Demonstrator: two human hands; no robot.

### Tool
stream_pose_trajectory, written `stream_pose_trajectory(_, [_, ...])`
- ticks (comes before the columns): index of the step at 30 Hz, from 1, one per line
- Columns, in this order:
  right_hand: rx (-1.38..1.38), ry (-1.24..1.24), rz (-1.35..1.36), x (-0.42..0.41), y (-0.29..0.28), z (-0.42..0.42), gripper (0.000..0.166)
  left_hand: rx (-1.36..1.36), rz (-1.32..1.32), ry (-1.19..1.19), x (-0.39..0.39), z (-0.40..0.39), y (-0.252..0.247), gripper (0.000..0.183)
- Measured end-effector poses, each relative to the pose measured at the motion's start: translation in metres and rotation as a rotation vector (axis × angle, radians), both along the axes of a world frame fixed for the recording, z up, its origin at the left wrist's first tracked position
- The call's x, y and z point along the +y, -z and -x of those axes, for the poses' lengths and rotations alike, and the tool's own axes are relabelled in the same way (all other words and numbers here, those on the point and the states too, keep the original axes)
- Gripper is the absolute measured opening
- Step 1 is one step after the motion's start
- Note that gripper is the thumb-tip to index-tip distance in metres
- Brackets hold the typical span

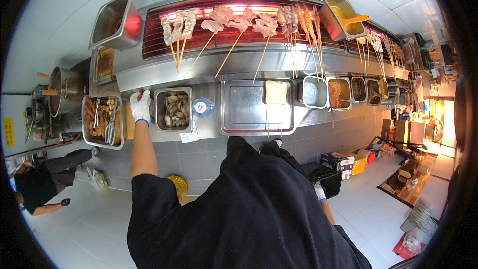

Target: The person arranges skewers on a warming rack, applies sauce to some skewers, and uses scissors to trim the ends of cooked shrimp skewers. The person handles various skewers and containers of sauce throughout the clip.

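My left hand [140, 107], in a white knit glove with a blue cuff, reaches to the back of the steel counter. A small red thing [140, 97] shows at its fingers; whether they grip it is unclear. To its right sits a steel pan of peeled-looking grey shrimp [176, 110]; to its left, a pan of cooked food [101, 119] holds tongs and scissors. My right hand [320, 191], gloved alike, hangs low by a black bin [330, 181], its fingers partly hidden. A slice of bread [275, 92] on skewers lies on a steel tray [244, 108].
Skewered meat [222, 16] and shrimp lie across a glowing grill [149, 37]. A sauce pan with orange-handled brush [354, 19] stands on it. Sauce containers [338, 91] line the counter's right. A large pot [65, 89] and another person [41, 179] are at left.
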State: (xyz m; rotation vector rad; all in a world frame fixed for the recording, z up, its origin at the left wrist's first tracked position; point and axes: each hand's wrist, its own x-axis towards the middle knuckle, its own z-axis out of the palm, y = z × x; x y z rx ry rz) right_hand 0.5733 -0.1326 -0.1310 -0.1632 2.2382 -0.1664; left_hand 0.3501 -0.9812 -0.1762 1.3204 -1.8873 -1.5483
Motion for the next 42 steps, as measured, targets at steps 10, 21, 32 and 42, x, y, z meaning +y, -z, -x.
stream_pose_trajectory(10, [0.108,0.061,0.09,0.007,0.004,-0.004,0.021,-0.005,-0.004,-0.022,-0.001,0.002,0.005,0.041])
stream_pose_trajectory(21, [0.111,0.052,0.084,0.021,0.015,-0.008,0.02,-0.034,0.068,0.005,-0.005,0.0,0.01,0.044])
stream_pose_trajectory(32, [0.23,-0.082,0.159,0.041,0.054,-0.016,0.02,0.006,0.261,-0.203,0.009,-0.023,-0.031,0.05])
stream_pose_trajectory(42, [-0.245,1.108,0.169,0.033,0.041,0.024,0.022,0.529,-0.055,0.623,0.354,0.008,-0.237,0.031])
